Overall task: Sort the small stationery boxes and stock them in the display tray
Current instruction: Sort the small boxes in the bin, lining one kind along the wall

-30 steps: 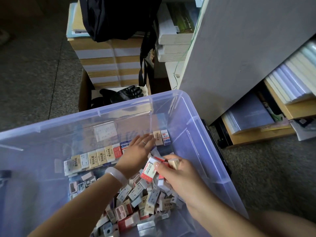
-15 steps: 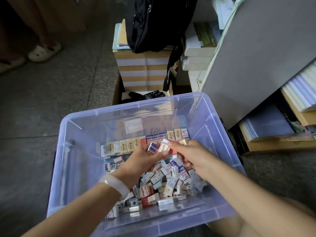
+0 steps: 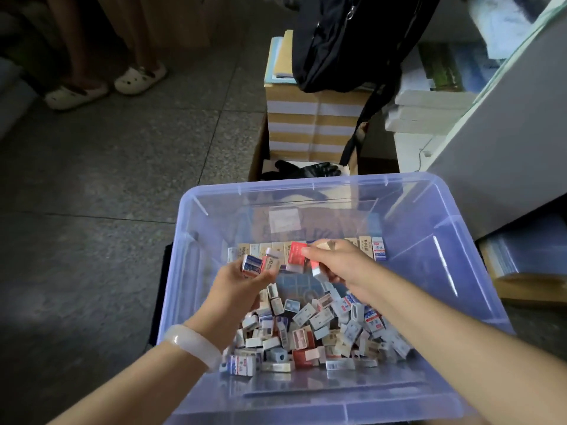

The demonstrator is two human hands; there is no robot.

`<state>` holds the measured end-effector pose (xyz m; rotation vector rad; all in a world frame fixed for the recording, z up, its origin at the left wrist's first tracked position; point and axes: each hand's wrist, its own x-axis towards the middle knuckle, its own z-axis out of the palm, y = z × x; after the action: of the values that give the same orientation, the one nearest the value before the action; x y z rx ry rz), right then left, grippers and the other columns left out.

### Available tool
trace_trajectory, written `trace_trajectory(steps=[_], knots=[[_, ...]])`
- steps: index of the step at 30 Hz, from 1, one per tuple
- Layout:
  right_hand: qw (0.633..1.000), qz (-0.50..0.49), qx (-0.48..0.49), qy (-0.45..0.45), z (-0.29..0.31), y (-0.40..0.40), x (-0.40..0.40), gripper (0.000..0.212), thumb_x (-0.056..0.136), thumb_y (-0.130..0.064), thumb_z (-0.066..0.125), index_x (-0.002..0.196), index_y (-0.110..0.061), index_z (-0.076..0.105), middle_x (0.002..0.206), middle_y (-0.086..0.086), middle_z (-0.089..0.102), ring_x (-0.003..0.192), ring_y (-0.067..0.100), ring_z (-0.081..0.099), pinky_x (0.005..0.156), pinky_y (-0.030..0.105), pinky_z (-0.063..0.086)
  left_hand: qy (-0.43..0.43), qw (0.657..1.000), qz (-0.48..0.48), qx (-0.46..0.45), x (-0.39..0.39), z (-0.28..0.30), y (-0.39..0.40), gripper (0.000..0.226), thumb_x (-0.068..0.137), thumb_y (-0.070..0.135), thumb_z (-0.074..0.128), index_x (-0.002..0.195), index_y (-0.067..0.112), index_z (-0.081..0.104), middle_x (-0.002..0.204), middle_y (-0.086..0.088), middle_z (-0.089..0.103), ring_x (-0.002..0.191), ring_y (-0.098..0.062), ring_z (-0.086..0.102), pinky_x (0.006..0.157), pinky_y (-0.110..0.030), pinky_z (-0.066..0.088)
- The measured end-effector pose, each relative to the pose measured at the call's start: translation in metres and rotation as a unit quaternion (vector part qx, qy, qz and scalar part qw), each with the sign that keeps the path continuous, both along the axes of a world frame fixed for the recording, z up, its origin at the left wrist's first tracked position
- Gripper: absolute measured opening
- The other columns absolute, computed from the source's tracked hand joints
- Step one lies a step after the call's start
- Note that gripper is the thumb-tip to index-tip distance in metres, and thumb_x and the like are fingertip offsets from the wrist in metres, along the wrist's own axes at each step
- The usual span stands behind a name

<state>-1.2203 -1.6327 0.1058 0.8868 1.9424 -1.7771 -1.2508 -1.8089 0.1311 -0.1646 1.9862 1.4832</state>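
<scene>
Centre of the frame, above a clear plastic bin point(image 3: 196, 240): my left hand point(image 3: 242, 286) holds a blue-and-white box point(image 3: 252, 265) and a white box point(image 3: 271, 259) between curled fingers point(image 3: 267, 276) and thumb. My right hand point(image 3: 340, 265) pinches a red box point(image 3: 297, 256) at its fingertips, a tan box point(image 3: 327, 244) showing above the knuckles. Behind both hands a row of upright boxes point(image 3: 369, 247) lines the bin's far wall; a loose heap of small stationery boxes point(image 3: 313, 332) covers the floor of the bin below. A black bag point(image 3: 346, 41) rests on striped cartons point(image 3: 310, 124) at upper centre.
</scene>
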Motion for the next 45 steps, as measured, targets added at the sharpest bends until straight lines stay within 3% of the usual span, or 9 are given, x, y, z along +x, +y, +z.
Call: trace_trajectory(steps=[5, 9, 13, 15, 20, 28, 34, 38, 45], knots=[[0.999, 0.015, 0.044, -0.021, -0.041, -0.032, -0.045, 0.015, 0.089, -0.022, 0.062, 0.098, -0.011, 0.067, 0.063, -0.003, 0.055, 0.048, 0.006, 0.045, 0.039, 0.011, 0.033, -0.057, 0.998, 0.036, 0.005, 0.011, 0.016, -0.034, 0.02, 0.08, 0.018, 0.071, 0.072, 0.005, 0.057, 0.034, 0.008, 0.037, 0.031, -0.002, 0.028, 0.034, -0.014, 0.025], [0.994, 0.055, 0.079, -0.055, -0.083, -0.075, -0.084, 0.025, 0.084, -0.029, 0.066, 0.1, -0.01, 0.069, 0.094, 0.007, 0.07, 0.077, 0.019, 0.064, 0.067, 0.021, 0.048, -0.114, 0.99, 0.076, 0.029, 0.016, 0.01, -0.04, 0.024, 0.078, 0.013, 0.071, 0.071, 0.002, 0.052, 0.037, 0.006, 0.031, 0.031, -0.006, 0.023, 0.033, -0.017, 0.022], [0.992, 0.06, 0.105, -0.042, -0.101, -0.096, -0.101, 0.022, 0.089, -0.03, 0.059, 0.073, -0.015, 0.062, 0.076, 0.005, 0.063, 0.061, 0.014, 0.056, 0.044, 0.013, 0.036, -0.15, 0.982, 0.09, 0.072, 0.008, 0.012, -0.036, 0.023, 0.082, 0.011, 0.067, 0.071, 0.001, 0.049, 0.04, 0.002, 0.029, 0.031, -0.007, 0.02, 0.032, -0.016, 0.02], [0.986, 0.066, 0.15, -0.031, -0.105, -0.103, -0.103, 0.033, 0.089, -0.032, 0.057, 0.062, -0.014, 0.058, 0.08, 0.008, 0.068, 0.07, 0.021, 0.06, 0.056, 0.02, 0.041, -0.141, 0.982, 0.093, 0.08, 0.005, 0.011, -0.033, 0.023, 0.081, 0.011, 0.068, 0.066, 0.004, 0.051, 0.039, 0.003, 0.03, 0.031, -0.007, 0.021, 0.033, -0.016, 0.02], [0.974, 0.038, 0.223, 0.02, -0.108, -0.119, -0.101, 0.022, 0.089, -0.029, 0.057, 0.101, -0.013, 0.067, 0.101, 0.009, 0.07, 0.093, 0.028, 0.063, 0.078, 0.031, 0.046, -0.132, 0.986, 0.07, 0.071, 0.01, 0.011, -0.027, 0.022, 0.07, 0.021, 0.071, 0.071, 0.004, 0.057, 0.038, 0.004, 0.039, 0.032, -0.007, 0.031, 0.036, -0.018, 0.026], [0.969, -0.011, 0.226, 0.1, -0.108, -0.106, -0.084, 0.026, 0.091, -0.025, 0.058, 0.102, -0.002, 0.061, 0.109, 0.013, 0.054, 0.093, 0.025, 0.054, 0.084, 0.032, 0.045, -0.135, 0.985, 0.075, 0.074, 0.014, 0.015, -0.026, 0.02, 0.082, 0.012, 0.067, 0.068, 0.007, 0.053, 0.039, 0.005, 0.038, 0.032, -0.007, 0.029, 0.036, -0.017, 0.025], [0.975, 0.079, 0.165, 0.129, -0.102, -0.102, -0.063, 0.045, 0.098, -0.015, 0.046, 0.141, -0.008, 0.037, 0.141, 0.01, 0.042, 0.126, 0.019, 0.042, 0.087, 0.007, 0.024, -0.135, 0.985, 0.075, 0.082, 0.016, 0.017, -0.031, 0.02, 0.081, 0.014, 0.066, 0.07, 0.002, 0.056, 0.039, 0.002, 0.037, 0.032, -0.007, 0.029, 0.036, -0.017, 0.026], [0.986, 0.04, 0.139, 0.082, -0.103, -0.084, -0.058, 0.04, 0.099, -0.018, 0.044, 0.138, -0.013, 0.043, 0.139, 0.006, 0.048, 0.126, 0.02, 0.046, 0.075, 0.006, 0.028, -0.141, 0.983, 0.069, 0.095, 0.017, 0.018, -0.027, 0.021, 0.084, 0.012, 0.064, 0.069, 0.004, 0.053, 0.04, 0.003, 0.034, 0.033, -0.007, 0.026, 0.036, -0.017, 0.024], [0.988, 0.09, 0.114, 0.047, -0.099, -0.091, -0.072, 0.037, 0.099, -0.022, 0.044, 0.133, -0.011, 0.048, 0.135, 0.007, 0.053, 0.121, 0.022, 0.051, 0.09, 0.021, 0.036, -0.128, 0.987, 0.064, 0.078, 0.016, 0.017, -0.027, 0.021, 0.083, 0.018, 0.066, 0.075, 0.002, 0.056, 0.038, 0.004, 0.035, 0.033, -0.008, 0.028, 0.038, -0.018, 0.026]])
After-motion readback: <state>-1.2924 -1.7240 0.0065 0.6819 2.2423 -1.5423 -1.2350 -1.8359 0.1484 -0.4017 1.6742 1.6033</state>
